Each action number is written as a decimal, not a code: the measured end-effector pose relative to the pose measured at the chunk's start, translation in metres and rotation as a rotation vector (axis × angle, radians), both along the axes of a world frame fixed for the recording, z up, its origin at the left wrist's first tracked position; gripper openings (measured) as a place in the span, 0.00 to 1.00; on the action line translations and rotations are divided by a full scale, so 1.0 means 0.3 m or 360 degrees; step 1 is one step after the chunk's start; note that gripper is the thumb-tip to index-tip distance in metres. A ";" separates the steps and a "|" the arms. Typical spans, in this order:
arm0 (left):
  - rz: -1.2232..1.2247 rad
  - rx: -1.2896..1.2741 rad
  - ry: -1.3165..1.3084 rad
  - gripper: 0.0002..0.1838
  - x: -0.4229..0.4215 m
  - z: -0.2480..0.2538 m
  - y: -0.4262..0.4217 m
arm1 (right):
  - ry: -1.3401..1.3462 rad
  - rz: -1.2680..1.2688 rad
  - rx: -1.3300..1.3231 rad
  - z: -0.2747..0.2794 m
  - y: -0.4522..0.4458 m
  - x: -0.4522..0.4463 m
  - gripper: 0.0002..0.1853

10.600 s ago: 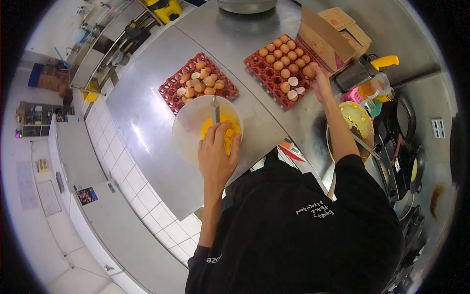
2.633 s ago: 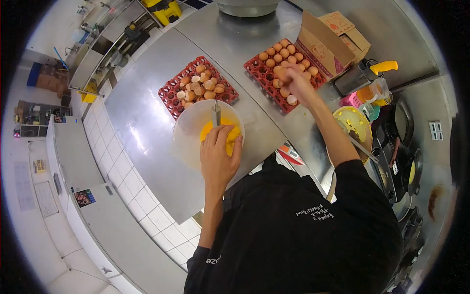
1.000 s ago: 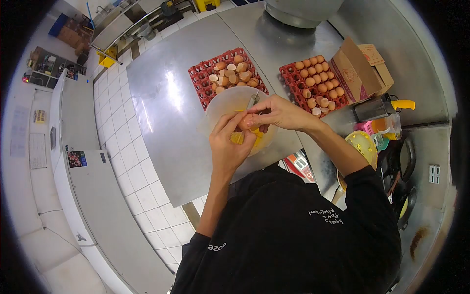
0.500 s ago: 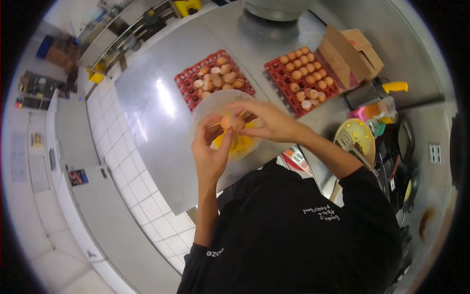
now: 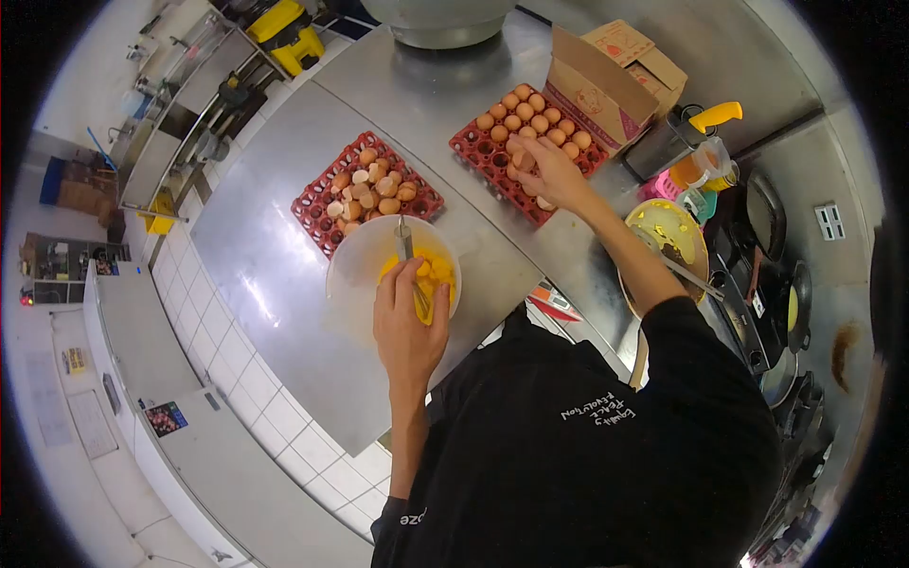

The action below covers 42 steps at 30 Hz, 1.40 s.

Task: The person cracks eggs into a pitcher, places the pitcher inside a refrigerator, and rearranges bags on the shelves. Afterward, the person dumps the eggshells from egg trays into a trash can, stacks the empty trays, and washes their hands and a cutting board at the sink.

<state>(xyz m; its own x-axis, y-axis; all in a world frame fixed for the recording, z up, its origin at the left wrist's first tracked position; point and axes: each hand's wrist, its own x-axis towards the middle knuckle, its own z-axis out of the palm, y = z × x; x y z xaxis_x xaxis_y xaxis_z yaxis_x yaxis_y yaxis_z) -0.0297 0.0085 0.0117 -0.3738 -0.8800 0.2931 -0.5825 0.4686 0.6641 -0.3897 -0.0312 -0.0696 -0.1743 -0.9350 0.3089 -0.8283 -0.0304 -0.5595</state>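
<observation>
My left hand (image 5: 409, 327) rests over the near rim of a translucent bowl (image 5: 352, 257), fingers and thumb apart, with nothing visible in them. The bowl holds yellow egg and a metal whisk (image 5: 404, 239). Over the right red egg tray (image 5: 471, 144), my right hand (image 5: 544, 170) has its fingers closed around a brown eggshell (image 5: 522, 159), partly hidden. Whole brown eggs (image 5: 540, 123) fill much of that tray's far side. Broken shells (image 5: 377, 180) are heaped in the left red tray (image 5: 312, 210), just beyond the bowl.
An open cardboard box (image 5: 592, 95) stands behind the right tray. To its right are a yellow-handled metal container (image 5: 663, 142) and a plastic jug (image 5: 701, 163). A pan with yellow residue (image 5: 668, 227) and dark pans (image 5: 763, 218) lie on the right. A large metal vessel (image 5: 440, 24) is at the back.
My hands were together over the bowl with a cracked egg. Since then, my right hand has moved right to the tray, and my left has lowered to the bowl's near rim. The view has shifted.
</observation>
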 end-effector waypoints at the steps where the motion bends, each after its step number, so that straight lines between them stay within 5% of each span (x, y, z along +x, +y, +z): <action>1: 0.0004 -0.0008 -0.0078 0.21 -0.006 0.006 0.001 | 0.0010 -0.0055 0.0008 -0.059 -0.019 -0.060 0.25; 3: 0.0019 -0.0018 -0.0103 0.21 -0.003 0.000 0.002 | 0.0018 -0.0118 0.0008 -0.151 -0.064 -0.163 0.25; 6: 0.0053 -0.0012 -0.0146 0.20 -0.008 -0.001 0.007 | 0.0170 -0.0428 0.0753 -0.169 -0.130 -0.237 0.21; 10: 0.0066 0.0070 -0.0157 0.20 -0.006 -0.008 0.004 | 0.0539 -0.0225 0.0414 -0.348 -0.169 -0.302 0.18; 17: 0.0109 0.0048 -0.0175 0.19 -0.008 0.000 0.007 | 0.0117 -0.0319 0.0334 -0.300 -0.139 -0.296 0.27; 19: 0.0085 0.0026 -0.0164 0.18 -0.009 0.005 0.006 | -0.0357 -0.0464 0.0020 -0.358 -0.131 -0.326 0.29; 20: 0.0104 0.0033 -0.0165 0.18 -0.009 0.005 0.006 | -0.0958 -0.0558 0.0127 -0.363 -0.130 -0.337 0.26; 21: 0.0101 0.0032 -0.0148 0.18 -0.009 0.003 0.004 | -0.0961 -0.0534 0.0142 -0.337 -0.119 -0.332 0.26; 23: 0.0168 0.0053 -0.0148 0.19 -0.003 0.001 0.005 | -0.2636 -0.0472 -0.0305 -0.259 -0.098 -0.286 0.20; 26: 0.0167 0.0002 -0.0152 0.20 0.006 -0.003 0.008 | -0.2773 -0.0236 -0.0014 -0.044 -0.087 -0.100 0.21; 30: 0.0092 0.0029 -0.0127 0.20 0.009 0.002 0.003 | -0.1366 0.0577 0.0365 0.254 0.039 0.257 0.26; 32: 0.0084 0.0020 -0.0112 0.21 0.011 0.000 0.005 | -0.0631 0.0816 -0.0056 0.310 0.081 0.382 0.28; 35: 0.0098 -0.0024 -0.0052 0.21 0.021 -0.009 0.005 | -0.0205 0.0905 -0.0290 0.295 0.104 0.454 0.29; 42: 0.0125 0.0124 0.0265 0.26 0.021 0.006 0.011 | -0.0013 0.0983 -0.0093 0.265 0.127 0.496 0.30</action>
